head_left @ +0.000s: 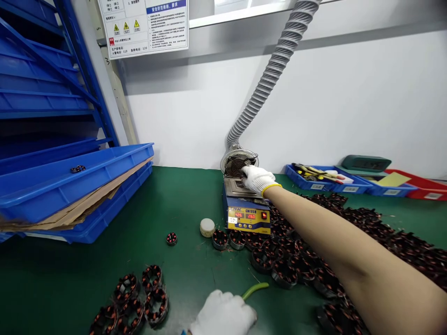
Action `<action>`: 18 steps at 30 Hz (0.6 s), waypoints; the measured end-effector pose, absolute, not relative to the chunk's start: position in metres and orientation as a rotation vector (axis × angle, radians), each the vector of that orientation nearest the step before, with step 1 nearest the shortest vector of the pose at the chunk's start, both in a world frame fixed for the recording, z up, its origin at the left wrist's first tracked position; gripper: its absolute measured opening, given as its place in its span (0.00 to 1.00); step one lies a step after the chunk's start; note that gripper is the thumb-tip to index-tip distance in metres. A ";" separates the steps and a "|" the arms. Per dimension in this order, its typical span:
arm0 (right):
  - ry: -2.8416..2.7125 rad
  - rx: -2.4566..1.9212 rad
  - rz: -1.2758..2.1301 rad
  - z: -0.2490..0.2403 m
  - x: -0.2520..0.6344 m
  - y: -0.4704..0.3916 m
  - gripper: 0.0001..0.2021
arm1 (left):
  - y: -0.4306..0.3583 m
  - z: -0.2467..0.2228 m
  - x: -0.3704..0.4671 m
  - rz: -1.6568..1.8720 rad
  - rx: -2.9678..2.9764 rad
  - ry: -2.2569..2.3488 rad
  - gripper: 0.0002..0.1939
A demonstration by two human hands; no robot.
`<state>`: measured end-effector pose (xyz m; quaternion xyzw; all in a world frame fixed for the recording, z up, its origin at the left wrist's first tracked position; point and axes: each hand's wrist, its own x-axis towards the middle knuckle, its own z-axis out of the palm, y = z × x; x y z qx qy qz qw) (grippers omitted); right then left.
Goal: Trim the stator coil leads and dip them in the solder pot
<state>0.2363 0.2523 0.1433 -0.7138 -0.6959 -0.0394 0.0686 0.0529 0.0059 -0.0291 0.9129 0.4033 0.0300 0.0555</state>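
My right hand (259,179), in a white glove with a yellow cuff, reaches to the round metal fume hood (239,161) above the solder pot (248,211). Its fingertips are hidden at the hood, so what they hold cannot be made out. The pot's yellow panel shows lit red digits. Low in the middle, my left hand (224,314), also gloved, is closed over the green mat, around a tool with a curved green handle (255,289). Two wound stators (220,238) and a round whitish tin (207,227) sit before and beside the pot.
Many stators (284,272) cover the mat on the right; several more (156,304) stand at lower left, with a small one (171,238) apart. Blue trays (77,179) are stacked at left. Bins of tools (312,179) line the wall, and a grey hose (268,77) hangs to the hood.
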 end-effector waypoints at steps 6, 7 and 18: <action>-2.109 -2.177 -0.081 0.139 0.233 0.254 0.19 | 0.005 -0.025 0.055 -0.015 2.729 1.251 0.02; -2.101 -2.174 -0.075 0.140 0.233 0.254 0.19 | 0.006 -0.023 0.056 -0.038 2.716 1.246 0.02; -1.906 -1.904 0.170 0.158 0.216 0.213 0.19 | -0.005 0.031 0.046 0.676 1.855 1.387 0.28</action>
